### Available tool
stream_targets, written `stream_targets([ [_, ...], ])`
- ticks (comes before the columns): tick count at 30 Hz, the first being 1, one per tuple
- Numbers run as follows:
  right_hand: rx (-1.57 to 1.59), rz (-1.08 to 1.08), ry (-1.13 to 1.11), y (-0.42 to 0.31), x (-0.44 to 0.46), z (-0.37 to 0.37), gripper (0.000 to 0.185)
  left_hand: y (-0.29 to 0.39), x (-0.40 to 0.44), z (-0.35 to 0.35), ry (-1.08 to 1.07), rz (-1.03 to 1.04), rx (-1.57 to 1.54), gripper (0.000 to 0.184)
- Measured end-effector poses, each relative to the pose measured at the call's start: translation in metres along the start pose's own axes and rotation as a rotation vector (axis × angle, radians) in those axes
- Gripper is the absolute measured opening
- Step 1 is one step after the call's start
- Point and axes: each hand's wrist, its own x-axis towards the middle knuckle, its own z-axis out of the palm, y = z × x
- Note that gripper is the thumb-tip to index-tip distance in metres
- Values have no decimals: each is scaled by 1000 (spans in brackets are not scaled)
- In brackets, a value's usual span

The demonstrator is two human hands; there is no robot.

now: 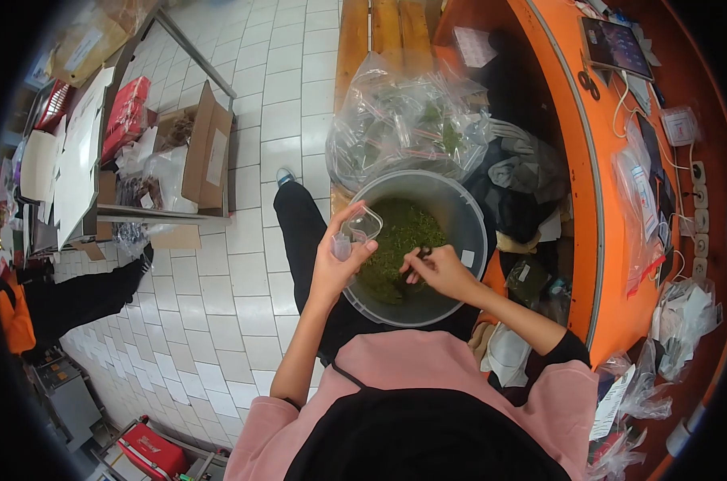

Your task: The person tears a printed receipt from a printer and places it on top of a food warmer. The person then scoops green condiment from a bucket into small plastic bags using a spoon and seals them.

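Head view: a clear bag (367, 222) is pinched in the left hand (343, 250) over the left part of the bucket (477, 220). Green bits (411, 228) are held inside the bucket. The right hand (440, 268) is curled above them, a dark item at its fingers; whether it is gripped cannot be told. Bits could be spilled past the rim if the bag were tilted or squeezed. Bagged stock (407, 120), heaped against the far rim, could be knocked if the bucket were shoved.

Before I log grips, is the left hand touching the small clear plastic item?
Touching. The head view shows the left hand gripping the small clear plastic item, thumb against it.
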Motion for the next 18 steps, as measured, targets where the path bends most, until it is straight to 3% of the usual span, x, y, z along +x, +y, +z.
stream_targets([
  [2,259,54,120,8,3,-3,27,5,0,1,8,-37,-86,59],
  [4,318,56,125,16,1,-7,29,12,-1,3,43,17,-89,57],
  [6,621,56,246,18,-6,-11,31,15,-1,1,38,13,-85,56],
  [8,624,72,267,14,-17,-21,32,18,0,0,36,9,-82,55],
  [11,697,25,561,10,-32,-33,32,21,2,2,21,10,-79,51],
  [14,712,-54,684,13,-42,-45,32,21,6,8,18,53,-59,47],
  [18,649,-105,737,17,-46,-54,30,18,8,16,-32,82,11,46],
])
